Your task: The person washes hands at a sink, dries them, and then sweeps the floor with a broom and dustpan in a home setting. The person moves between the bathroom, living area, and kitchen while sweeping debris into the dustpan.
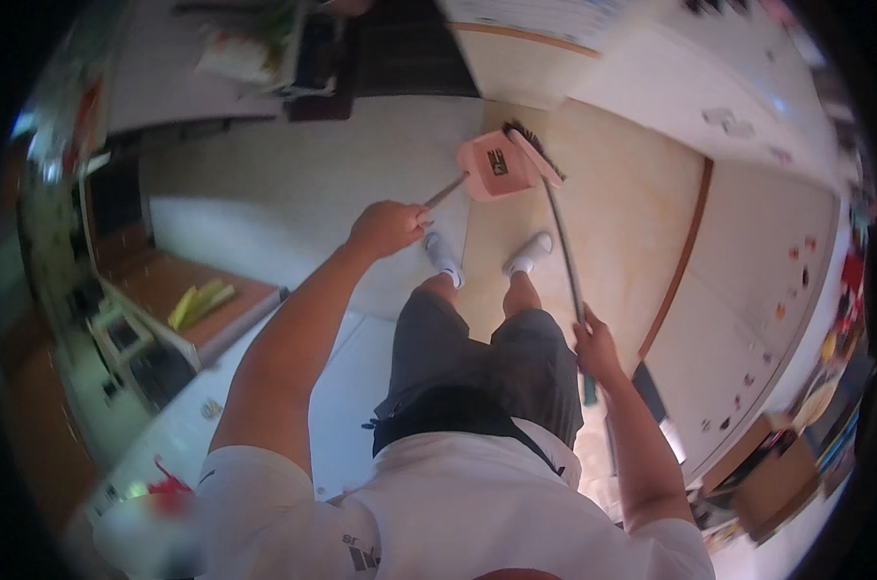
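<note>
My left hand (390, 229) is wrapped around the handle of a pink dustpan (492, 185), which is held out ahead of my feet. A dark label sits inside the pan. In my right hand (596, 344) is the long grey handle of a broom (565, 250); its green end pokes out below my fist. The pink broom head (538, 158) with dark bristles lies along the dustpan's right-hand lip. Whether the bristles touch the pan or only overlap it in view, I cannot tell.
My slippered feet stand on a pale floor (627, 210). To the left is a brown counter (232, 315) with yellow-green vegetables or husks (200, 303) on it. A white door panel with small stickers (750, 312) rises on the right, near cardboard boxes (775, 486).
</note>
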A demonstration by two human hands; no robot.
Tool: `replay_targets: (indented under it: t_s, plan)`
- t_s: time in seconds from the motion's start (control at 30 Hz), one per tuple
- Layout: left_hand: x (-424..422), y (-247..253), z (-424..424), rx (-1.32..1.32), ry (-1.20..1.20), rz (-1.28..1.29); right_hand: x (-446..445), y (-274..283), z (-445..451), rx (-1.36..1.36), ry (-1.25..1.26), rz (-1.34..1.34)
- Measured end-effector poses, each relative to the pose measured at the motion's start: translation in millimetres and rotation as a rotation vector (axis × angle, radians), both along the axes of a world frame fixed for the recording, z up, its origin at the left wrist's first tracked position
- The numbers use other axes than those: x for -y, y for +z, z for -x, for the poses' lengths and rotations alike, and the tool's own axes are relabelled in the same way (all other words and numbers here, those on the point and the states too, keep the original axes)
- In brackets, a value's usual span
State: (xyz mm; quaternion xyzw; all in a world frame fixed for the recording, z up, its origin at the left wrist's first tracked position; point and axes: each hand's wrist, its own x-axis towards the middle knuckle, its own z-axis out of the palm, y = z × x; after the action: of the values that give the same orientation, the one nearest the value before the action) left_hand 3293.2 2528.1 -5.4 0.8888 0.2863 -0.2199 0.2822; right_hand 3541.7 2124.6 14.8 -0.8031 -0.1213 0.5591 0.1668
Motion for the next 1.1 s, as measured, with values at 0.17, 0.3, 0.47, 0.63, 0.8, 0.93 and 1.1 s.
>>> replay_targets:
  t_s: [0.17, 0.3, 0.47, 0.63, 0.8, 0.93, 1.1]
  plan:
    - [35.0, 60.1, 152.1, 0.040, 0.384, 0.048, -77.4, 78.6, -18.1, -0.028, 0.321, 0.104]
    - [55.2, 66.0, 251.2, 0.009, 0.603, 0.039, -181.4, 76.3, 28.0, 0.025, 0.635, -0.047]
    - [71.4, 45.2, 334.7, 0.040, 0.928, 0.077, -368.4, -15.5, 146.7, 0.082, 0.939, -0.234]
    - [56.8, 46.1, 398.0, -0.067, 1.008, 0.078, -560.6, -199.3, 274.9, 0.278, 1.361, -0.480]
    - [46.1, 65.5, 430.1, -0.041, 1.113, 0.076, -655.0, -269.4, 295.3, 0.416, 1.360, -0.125]
    - [43.8, 55.4, 444.0, -0.063, 1.171, 0.101, -621.1, -253.0, 191.4, 0.532, 1.580, -0.091]
    - [20.9, 33.7, 444.9, -0.006, 1.121, 0.091, -508.6, -214.7, 60.1, 0.511, 1.575, 0.062]
